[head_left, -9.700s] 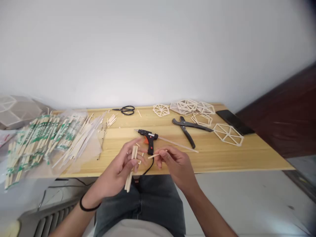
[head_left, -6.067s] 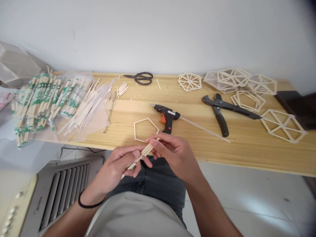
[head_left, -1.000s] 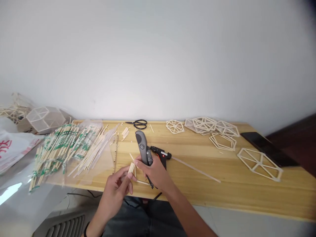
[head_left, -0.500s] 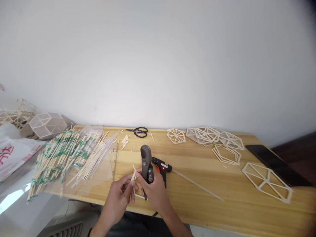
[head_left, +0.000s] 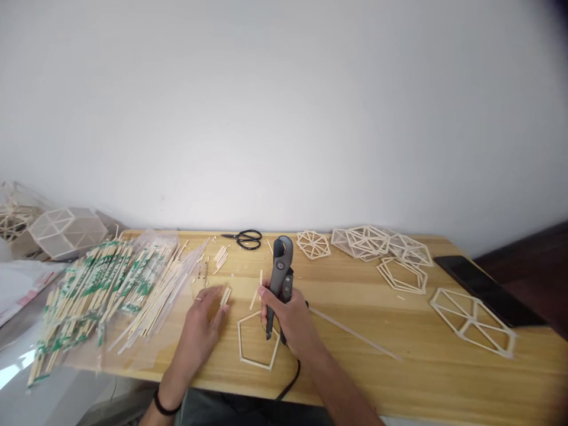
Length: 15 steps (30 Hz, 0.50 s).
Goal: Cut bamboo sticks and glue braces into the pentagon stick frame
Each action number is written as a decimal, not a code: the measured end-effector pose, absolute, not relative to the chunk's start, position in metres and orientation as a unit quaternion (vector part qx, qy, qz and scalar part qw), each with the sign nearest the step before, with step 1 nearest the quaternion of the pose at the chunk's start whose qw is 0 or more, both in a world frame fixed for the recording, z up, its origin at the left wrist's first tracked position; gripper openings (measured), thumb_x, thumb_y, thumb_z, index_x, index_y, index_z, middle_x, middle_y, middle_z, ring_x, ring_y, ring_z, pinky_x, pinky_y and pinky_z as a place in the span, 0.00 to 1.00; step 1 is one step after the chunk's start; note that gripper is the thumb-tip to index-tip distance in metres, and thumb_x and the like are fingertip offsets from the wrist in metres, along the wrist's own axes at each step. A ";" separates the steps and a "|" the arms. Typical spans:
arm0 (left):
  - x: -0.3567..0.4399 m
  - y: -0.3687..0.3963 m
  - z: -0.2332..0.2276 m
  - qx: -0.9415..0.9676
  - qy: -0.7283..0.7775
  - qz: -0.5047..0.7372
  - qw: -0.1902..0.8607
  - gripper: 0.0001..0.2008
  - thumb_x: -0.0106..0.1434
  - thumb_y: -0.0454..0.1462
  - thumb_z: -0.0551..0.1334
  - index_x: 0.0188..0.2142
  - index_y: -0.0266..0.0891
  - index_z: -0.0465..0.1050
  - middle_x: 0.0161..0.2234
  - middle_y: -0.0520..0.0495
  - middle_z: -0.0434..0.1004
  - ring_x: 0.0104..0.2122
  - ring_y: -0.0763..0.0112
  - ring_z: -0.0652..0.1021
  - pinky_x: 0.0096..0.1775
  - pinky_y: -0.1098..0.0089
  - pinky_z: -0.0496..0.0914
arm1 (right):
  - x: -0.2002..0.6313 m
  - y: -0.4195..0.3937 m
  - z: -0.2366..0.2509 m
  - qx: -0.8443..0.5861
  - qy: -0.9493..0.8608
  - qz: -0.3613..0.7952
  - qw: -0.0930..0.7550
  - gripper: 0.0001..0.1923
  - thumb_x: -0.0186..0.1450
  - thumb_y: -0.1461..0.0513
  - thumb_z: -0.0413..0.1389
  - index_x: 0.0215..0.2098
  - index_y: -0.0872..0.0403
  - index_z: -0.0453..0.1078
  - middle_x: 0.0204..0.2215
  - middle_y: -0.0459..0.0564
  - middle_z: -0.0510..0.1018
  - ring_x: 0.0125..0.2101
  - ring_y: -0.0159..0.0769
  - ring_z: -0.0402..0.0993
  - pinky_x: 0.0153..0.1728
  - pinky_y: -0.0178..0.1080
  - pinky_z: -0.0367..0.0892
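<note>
My right hand (head_left: 288, 318) grips grey-handled cutters (head_left: 280, 269), held upright with the jaws pointing down over a pentagon stick frame (head_left: 242, 349) lying on the wooden table (head_left: 399, 367). A thin stick (head_left: 261, 278) stands just left of the cutters, by my thumb. My left hand (head_left: 199, 322) lies flat on the table with its fingers spread. Its fingertips are beside a few short cut sticks (head_left: 225, 294). The glue gun is mostly hidden behind my right hand; its black cord (head_left: 290, 381) and clear glue stick (head_left: 355, 334) show.
Wrapped chopsticks (head_left: 97, 281) are heaped at the left, with a polyhedron model (head_left: 60, 231) behind them. Black scissors (head_left: 243, 238) lie at the back. Finished hexagon frames (head_left: 402, 273) (head_left: 473, 319) (head_left: 314, 244) and a dark phone (head_left: 486, 289) are at the right.
My left hand has let go of the short sticks and flattened on the table. The right hand has moved right with the cutters, uncovering the pentagon frame.
</note>
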<state>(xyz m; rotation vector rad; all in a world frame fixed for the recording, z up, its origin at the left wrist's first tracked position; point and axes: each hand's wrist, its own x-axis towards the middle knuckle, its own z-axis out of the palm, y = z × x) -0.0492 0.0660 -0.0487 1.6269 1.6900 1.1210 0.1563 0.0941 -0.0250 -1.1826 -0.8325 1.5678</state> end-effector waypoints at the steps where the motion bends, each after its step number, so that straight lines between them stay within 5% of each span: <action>1: -0.050 0.069 -0.045 0.612 0.620 0.422 0.253 0.17 0.65 0.48 0.69 0.48 0.42 0.85 0.51 0.37 0.85 0.53 0.48 0.82 0.59 0.50 0.73 | 0.160 0.096 -0.023 -0.478 -0.351 0.648 0.478 0.23 0.53 0.47 0.72 0.36 0.52 0.72 0.14 0.39 0.73 0.14 0.32 0.67 0.18 0.35 0.66; 7: -0.022 0.097 -0.008 0.601 0.507 0.381 0.487 0.15 0.66 0.49 0.69 0.41 0.40 0.86 0.40 0.40 0.88 0.42 0.56 0.85 0.48 0.61 0.77 | 0.162 0.115 -0.009 -0.425 -0.429 0.656 0.452 0.17 0.56 0.51 0.70 0.32 0.53 0.73 0.15 0.40 0.74 0.15 0.31 0.68 0.19 0.34 0.66; 9: -0.010 0.110 0.000 0.585 0.487 0.392 0.518 0.17 0.65 0.50 0.69 0.33 0.38 0.85 0.30 0.43 0.86 0.32 0.62 0.82 0.40 0.64 0.77 | 0.162 0.124 -0.005 -0.413 -0.444 0.650 0.458 0.15 0.58 0.52 0.69 0.31 0.53 0.73 0.16 0.40 0.74 0.16 0.30 0.68 0.20 0.34 0.66; 15: 0.013 0.145 0.003 0.565 0.445 0.377 0.583 0.14 0.61 0.46 0.73 0.31 0.37 0.84 0.26 0.45 0.84 0.26 0.67 0.80 0.34 0.68 0.76 | 0.181 0.145 -0.007 -0.435 -0.451 0.623 0.468 0.13 0.60 0.52 0.67 0.29 0.53 0.74 0.16 0.40 0.73 0.14 0.29 0.65 0.18 0.33 0.63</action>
